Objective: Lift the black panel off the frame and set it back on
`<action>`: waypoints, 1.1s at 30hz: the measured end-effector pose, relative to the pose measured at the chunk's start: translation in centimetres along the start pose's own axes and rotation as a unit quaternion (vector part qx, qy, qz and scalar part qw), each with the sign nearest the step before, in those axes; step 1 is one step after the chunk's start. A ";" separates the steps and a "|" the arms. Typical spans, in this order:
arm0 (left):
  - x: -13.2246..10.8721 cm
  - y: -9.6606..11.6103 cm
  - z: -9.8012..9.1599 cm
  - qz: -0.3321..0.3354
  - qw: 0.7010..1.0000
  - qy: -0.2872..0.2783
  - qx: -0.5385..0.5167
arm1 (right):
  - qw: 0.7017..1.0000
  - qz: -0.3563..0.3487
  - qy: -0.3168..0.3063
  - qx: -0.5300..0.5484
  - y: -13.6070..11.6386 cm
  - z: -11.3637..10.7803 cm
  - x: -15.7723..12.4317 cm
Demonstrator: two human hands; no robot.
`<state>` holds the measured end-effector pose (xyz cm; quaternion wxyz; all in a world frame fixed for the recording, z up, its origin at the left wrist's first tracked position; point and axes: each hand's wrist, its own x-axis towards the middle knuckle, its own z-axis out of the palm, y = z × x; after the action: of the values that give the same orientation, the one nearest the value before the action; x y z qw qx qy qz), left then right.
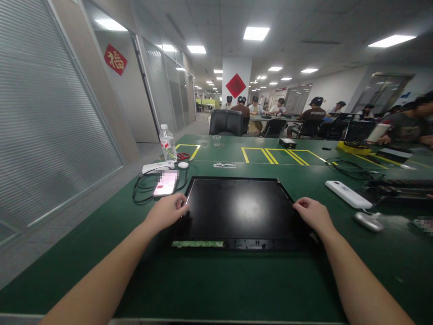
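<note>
A black LCD screen panel (240,207) lies face up on the green table in front of me. Along its near edge runs a dark strip with a green circuit board (198,244) at the left. My left hand (171,208) has its fingers curled and closed on the panel's left edge. On the opposite side, my right hand (313,213) pinches the right edge between thumb and fingers. The undersides of the fingers are hidden at both edges.
Left of the panel are a phone (166,184), black cables, a white power bank (158,167), a water bottle (168,143) and red scissors (183,156). To the right lie another white power bank (348,194) and a mouse (368,221). A co-worker (406,126) sits at far right.
</note>
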<state>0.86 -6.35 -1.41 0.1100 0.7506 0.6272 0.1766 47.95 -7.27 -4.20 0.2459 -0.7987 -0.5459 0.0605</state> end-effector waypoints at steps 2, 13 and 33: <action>0.3 -0.8 0.0 -0.051 0.998 -0.008 0.021 | 1.000 -0.002 0.005 0.003 0.2 0.2 0.1; 0.5 -1.3 0.1 -0.082 0.986 -0.096 0.107 | 1.000 0.006 0.005 0.013 0.3 0.2 0.3; 1.0 -0.8 0.3 -0.064 0.996 0.032 -0.053 | 1.000 -0.001 0.016 0.013 0.5 0.3 0.2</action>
<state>0.40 -5.23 -1.84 0.1402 0.6963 0.6666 0.2262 48.34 -7.13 -4.70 0.2649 -0.7959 -0.5417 0.0547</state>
